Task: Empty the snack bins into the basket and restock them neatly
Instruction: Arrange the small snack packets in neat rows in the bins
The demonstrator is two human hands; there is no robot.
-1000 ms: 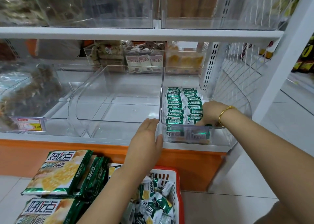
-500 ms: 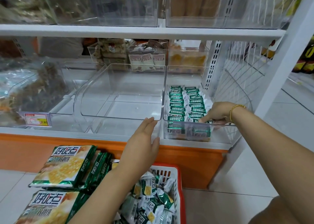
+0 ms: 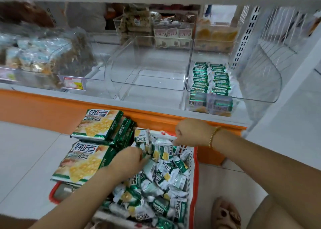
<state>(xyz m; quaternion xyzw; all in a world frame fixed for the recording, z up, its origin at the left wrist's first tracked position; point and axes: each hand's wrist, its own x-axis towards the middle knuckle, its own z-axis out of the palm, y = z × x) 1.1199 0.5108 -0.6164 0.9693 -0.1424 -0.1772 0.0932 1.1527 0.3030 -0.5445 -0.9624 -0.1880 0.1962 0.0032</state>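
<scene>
Red basket [image 3: 195, 168] on the floor below the shelf [image 3: 97, 96], heaped with loose green-and-white snack packets [image 3: 163, 178]. Left hand [image 3: 129, 161] is in the heap, fingers curled, tips hidden; cannot tell if it has hold. Right hand [image 3: 190, 133] at the far rim, fingers curled, pinches one packet's edge. Right-end bin [image 3: 262, 82] holds two neat packet rows [image 3: 211, 77]; middle bin [image 3: 149, 68] beside it. Large cracker packs [image 3: 97, 124] lie over the basket's left side.
</scene>
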